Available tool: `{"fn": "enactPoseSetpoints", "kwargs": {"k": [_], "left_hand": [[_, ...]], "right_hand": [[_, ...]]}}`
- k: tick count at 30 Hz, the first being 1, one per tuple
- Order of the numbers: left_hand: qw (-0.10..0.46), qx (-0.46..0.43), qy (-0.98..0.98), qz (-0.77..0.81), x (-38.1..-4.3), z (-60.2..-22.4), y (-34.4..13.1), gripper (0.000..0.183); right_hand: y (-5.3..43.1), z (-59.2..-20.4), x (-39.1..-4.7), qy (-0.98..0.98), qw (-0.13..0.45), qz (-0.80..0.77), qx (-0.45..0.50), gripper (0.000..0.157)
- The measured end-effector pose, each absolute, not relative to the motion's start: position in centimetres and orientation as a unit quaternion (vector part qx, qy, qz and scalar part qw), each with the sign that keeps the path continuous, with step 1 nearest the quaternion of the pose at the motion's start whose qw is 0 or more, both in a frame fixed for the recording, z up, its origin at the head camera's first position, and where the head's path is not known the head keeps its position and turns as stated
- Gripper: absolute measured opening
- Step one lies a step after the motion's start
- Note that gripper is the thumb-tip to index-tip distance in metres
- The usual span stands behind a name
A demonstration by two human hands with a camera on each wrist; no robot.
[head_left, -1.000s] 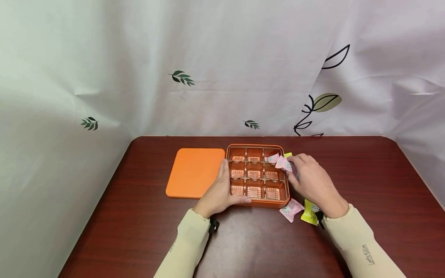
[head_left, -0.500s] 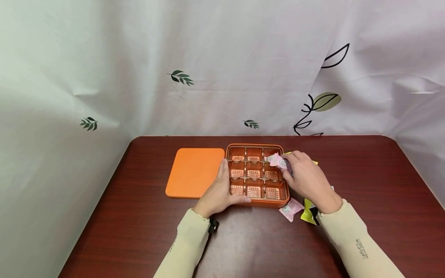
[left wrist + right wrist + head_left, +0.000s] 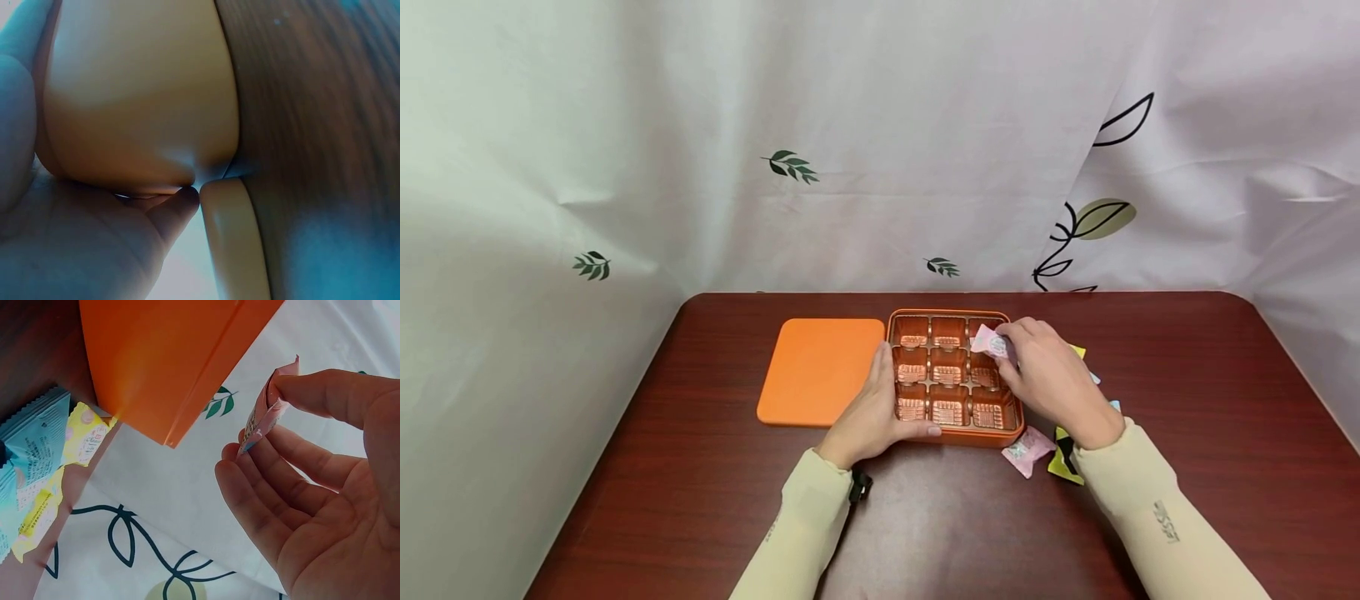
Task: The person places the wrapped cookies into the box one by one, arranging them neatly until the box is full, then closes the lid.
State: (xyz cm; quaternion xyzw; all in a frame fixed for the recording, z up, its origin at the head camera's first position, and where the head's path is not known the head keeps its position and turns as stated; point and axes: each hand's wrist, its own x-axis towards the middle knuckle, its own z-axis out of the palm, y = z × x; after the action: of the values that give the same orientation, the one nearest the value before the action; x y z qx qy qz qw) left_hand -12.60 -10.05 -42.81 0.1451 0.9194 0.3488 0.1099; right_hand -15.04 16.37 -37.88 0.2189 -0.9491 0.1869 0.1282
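An orange box [image 3: 977, 437] with a copper-coloured divided tray sits mid-table. My left hand [image 3: 868, 421] rests against its near left corner, fingers straight along the left side, thumb along the front wall. The left wrist view shows that hand close against the box wall [image 3: 144, 81]. My right hand [image 3: 1052, 375] pinches a pink wrapped candy [image 3: 991, 342] between thumb and fingers over the far right compartment. The right wrist view shows the same pink candy [image 3: 267, 409] at the thumb tip. Another pink candy in that compartment is mostly hidden behind the held one.
An orange lid [image 3: 820, 371] lies flat left of the box. Right of the box lie a pink candy [image 3: 1028, 451] and a yellow candy [image 3: 1064, 468]. Blue [image 3: 40, 428] and yellow candies [image 3: 84, 434] are partly behind my right hand. A patterned cloth [image 3: 865, 167] hangs behind the table.
My right hand has moved left and slightly away from me with the pink candy, from the box's right edge to over the far right compartment. My left hand has stayed put.
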Motion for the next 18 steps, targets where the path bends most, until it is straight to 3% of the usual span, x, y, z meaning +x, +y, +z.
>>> {"fn": "enactPoseSetpoints", "kwargs": {"k": [18], "left_hand": [[0.110,0.146,0.919,0.349,-12.6,-42.8,-10.0,0.138]], "right_hand": [[15.6,-37.6,-16.4,-0.952,0.114,0.179,0.220,0.033]]}}
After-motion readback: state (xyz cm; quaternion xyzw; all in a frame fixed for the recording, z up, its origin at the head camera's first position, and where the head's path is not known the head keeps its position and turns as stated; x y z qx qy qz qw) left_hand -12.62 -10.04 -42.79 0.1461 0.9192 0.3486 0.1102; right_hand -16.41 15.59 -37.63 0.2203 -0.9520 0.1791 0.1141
